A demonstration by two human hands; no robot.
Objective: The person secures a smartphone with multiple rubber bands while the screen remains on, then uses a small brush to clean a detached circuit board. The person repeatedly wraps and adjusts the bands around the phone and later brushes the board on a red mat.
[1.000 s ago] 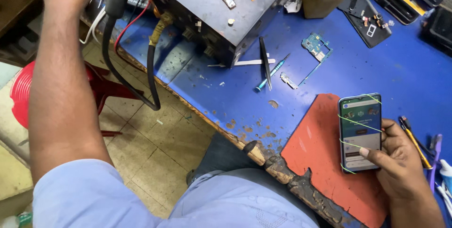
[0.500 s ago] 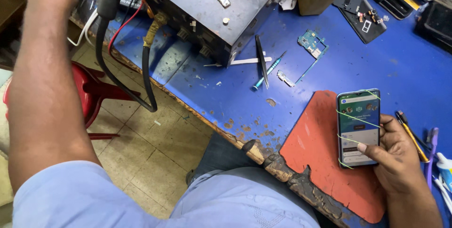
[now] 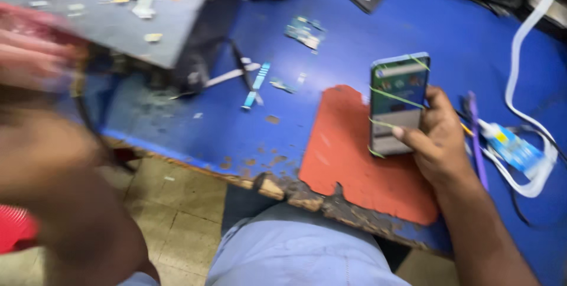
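Note:
My right hand (image 3: 438, 138) holds a smartphone (image 3: 397, 102) with a lit screen, wrapped by several thin green rubber bands, just above a red work mat (image 3: 354, 162) on the blue bench (image 3: 354, 44). The thumb rests on the lower screen. My left hand (image 3: 32, 50) is a heavy blur at the far left, near the front of a grey metal box (image 3: 118, 20); whether it holds anything is unclear. My left forearm fills the lower left.
Tweezers (image 3: 239, 64), a blue tool (image 3: 256, 85) and a small circuit board (image 3: 305, 31) lie mid-bench. A purple tool (image 3: 475, 138), a small blue-labelled tube (image 3: 512, 149) and a white cable (image 3: 522, 67) sit to the right. The bench's front edge is chipped. A red stool (image 3: 15, 227) stands on the tiled floor.
The view has swung right and closer. My left arm has dropped from the cables at the back of the box toward me. The right hand still holds the phone.

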